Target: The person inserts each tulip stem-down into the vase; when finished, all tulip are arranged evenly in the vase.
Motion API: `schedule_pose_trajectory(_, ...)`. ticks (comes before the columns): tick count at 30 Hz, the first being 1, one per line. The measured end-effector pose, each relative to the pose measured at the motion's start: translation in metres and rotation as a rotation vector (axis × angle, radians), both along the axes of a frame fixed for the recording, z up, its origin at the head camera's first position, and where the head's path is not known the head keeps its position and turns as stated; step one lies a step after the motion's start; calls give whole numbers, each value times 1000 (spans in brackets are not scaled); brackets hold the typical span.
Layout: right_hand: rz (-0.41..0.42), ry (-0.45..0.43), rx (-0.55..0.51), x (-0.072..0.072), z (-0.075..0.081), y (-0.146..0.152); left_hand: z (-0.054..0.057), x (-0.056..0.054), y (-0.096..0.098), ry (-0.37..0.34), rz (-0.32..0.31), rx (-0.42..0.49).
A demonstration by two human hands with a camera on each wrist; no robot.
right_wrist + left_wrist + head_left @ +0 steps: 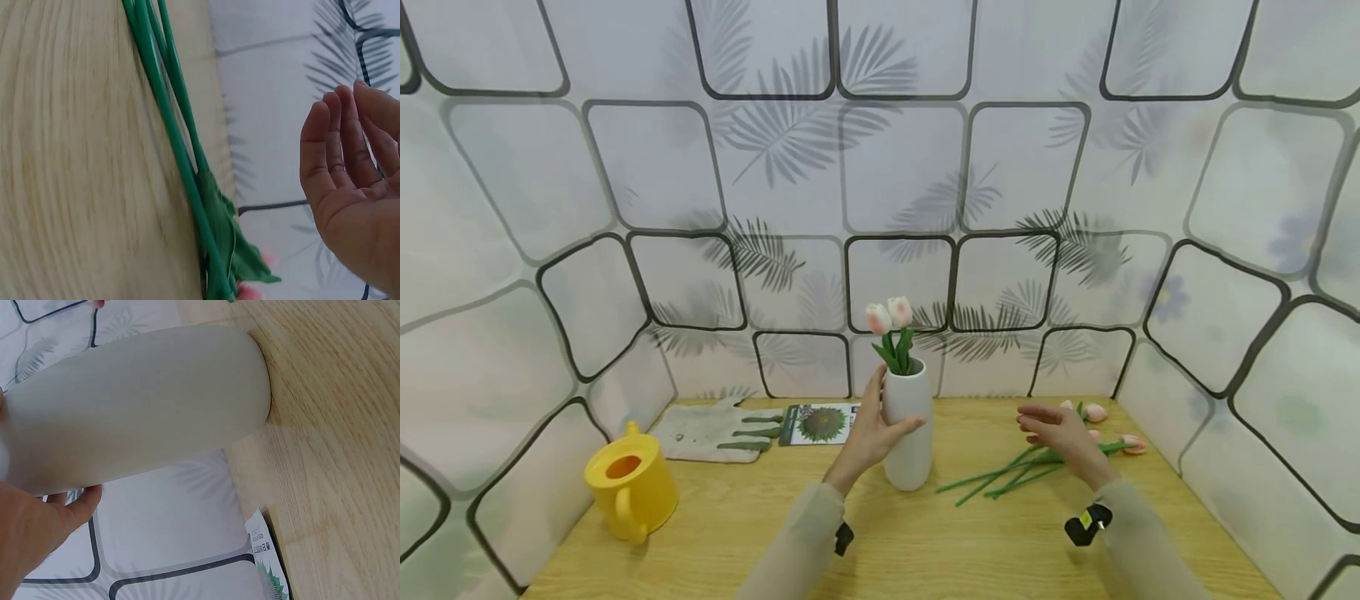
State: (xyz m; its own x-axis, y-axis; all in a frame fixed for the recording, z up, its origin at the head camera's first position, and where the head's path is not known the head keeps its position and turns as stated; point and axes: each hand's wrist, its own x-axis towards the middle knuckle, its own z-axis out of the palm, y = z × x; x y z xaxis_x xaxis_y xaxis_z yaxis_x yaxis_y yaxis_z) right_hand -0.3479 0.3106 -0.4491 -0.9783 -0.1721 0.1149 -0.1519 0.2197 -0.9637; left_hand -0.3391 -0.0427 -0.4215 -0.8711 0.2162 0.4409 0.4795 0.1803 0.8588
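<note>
A tall white vase (912,442) stands upright on the table, with two pale pink tulips (895,342) rising from its mouth. My left hand (871,435) grips the vase from its left side, thumb across the front; the left wrist view shows the smooth vase (137,406) filling much of the picture. On the right, several pink tulips (1026,471) with green stems lie on the table. Above them hovers my right hand (1063,437), holding nothing. Its fingers look loosely bent in the right wrist view, apart from the green stems (172,119).
A yellow watering can (643,492) stands at the left. Behind it lie grey-white gloves (711,431) and a seed packet (820,423) picturing a green plant. Patterned cloth walls (895,183) enclose the wooden table (955,550) at the back and sides.
</note>
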Motion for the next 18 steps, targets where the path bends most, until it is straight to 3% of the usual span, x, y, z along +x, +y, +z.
schedule_pose_trajectory(7,-23,-10,106,7,-7,23,-4,-1,-1,21,-2,-2)
schedule_pose_trajectory(18,-18,-34,63,14,-18,57,0,-1,0,7,5,-11)
